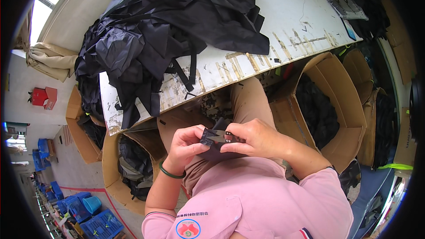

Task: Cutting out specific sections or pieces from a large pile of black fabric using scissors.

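While right hand [253,138] holds snips [218,138], cartons [287,121] flank legs [251,102].

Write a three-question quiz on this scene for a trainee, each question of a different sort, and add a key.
1. Fill in the blank: the right hand holds ____, with the blades at the black strip in the left hand.

2. True or false: the green bangle is on the left wrist.

3. Multiple choice: where does the big fabric heap mostly lie?
A) the floor
B) the white table
C) a blue basket

Key:
1. snips
2. true
3. B
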### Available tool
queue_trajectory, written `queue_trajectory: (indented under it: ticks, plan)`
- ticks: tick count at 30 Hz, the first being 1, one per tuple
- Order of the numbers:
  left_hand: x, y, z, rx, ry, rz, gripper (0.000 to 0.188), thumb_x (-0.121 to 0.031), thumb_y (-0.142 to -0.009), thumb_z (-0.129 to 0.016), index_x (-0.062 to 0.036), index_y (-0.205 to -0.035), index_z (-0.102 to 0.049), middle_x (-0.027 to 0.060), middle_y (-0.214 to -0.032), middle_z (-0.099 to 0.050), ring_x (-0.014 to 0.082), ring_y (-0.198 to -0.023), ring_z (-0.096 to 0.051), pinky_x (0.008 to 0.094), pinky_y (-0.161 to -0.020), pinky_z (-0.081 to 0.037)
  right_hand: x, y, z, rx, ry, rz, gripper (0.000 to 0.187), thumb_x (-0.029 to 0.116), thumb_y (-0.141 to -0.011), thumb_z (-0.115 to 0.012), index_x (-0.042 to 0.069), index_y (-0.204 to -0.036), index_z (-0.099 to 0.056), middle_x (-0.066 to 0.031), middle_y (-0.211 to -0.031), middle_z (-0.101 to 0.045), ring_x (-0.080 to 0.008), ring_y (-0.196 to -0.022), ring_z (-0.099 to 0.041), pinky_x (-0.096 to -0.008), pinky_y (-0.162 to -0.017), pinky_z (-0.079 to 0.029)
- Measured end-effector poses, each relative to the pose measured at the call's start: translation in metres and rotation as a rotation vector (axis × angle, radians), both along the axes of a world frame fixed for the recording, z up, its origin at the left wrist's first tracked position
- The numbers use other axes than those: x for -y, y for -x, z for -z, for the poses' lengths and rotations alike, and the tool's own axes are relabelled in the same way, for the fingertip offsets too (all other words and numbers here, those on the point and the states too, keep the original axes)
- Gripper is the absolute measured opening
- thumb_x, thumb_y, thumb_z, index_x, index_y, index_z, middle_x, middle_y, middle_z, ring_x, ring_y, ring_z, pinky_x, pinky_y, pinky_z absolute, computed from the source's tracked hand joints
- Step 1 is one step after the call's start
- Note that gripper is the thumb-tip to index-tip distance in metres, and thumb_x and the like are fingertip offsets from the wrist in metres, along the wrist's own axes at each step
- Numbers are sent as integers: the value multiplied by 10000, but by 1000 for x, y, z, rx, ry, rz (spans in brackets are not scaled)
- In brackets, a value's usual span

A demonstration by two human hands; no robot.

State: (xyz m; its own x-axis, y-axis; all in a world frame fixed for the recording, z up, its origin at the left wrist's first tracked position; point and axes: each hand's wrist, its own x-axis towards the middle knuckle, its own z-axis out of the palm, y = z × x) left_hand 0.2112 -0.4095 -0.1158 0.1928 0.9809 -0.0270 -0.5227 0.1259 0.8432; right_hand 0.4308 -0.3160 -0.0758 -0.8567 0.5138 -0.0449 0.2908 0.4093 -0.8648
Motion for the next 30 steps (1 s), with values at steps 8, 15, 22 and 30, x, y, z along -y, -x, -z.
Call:
queue_trajectory:
  ticks: [8,15,22,30]
  plan:
    - [3,-2,1,0,43,69,90,51,-783,-653,38,-873,-651,124,-986,-630,163,-905,-579,278,-812,-448,1,0,5,-9,-38,-3,343,361,-843,-694,41,-813,-574,-133,-597,-561,-327,-539,-571,-388,-518,-433]
    - [2,-1,0,3,32,114,89,41,-777,-654,39,-866,-648,137,-968,-637,192,-904,-602,299,-834,-461,3,-5,9,-5,54,20,407,418,-870,-641,39,-754,-548,-160,-584,-548,-362,-548,-548,-435,-535,-426]
    - [-7,12,1,71,89,273,100,19,-754,-677,43,-847,-650,134,-912,-643,200,-866,-613,297,-820,-464,-2,-12,2,5,184,-78,317,329,-845,-705,31,-836,-597,-116,-597,-549,-263,-520,-534,-355,-525,-424]
    - [-19,25,2,96,155,550,131,5,-733,-677,57,-852,-658,133,-874,-653,196,-835,-608,285,-787,-469,-6,-14,-5,85,39,-210,392,424,-857,-651,41,-814,-579,-138,-609,-585,-346,-587,-594,-419,-556,-455]
